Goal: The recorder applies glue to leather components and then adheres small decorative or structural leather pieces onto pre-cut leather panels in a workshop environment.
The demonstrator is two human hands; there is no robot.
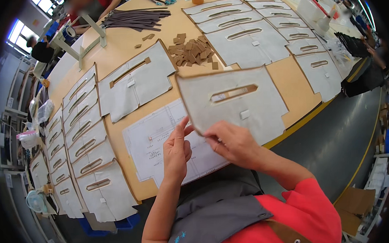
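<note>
An off-white sheet panel [263, 96] with brown edges, a long slot and a small white tag is tilted up off the table before me. My right hand [235, 143] pinches its near left corner. Beside the panel's left edge is my left hand [177, 151], its index finger raised and its other fingers curled. Those fingertips come up against the edge, but what lies between them is hidden. Under both hands lies a white paper pattern [153, 141] with printed lines. A similar panel [137, 80] lies flat, a brown strip along its slot.
Overlapping panels lie in rows at left [83, 145] and right [252, 39]. Beyond the paper are a pile of small brown pieces [193, 51] and a bundle of dark straps [138, 19]. A white stand [83, 50] rises at the far left; another person [96, 5] sits behind it.
</note>
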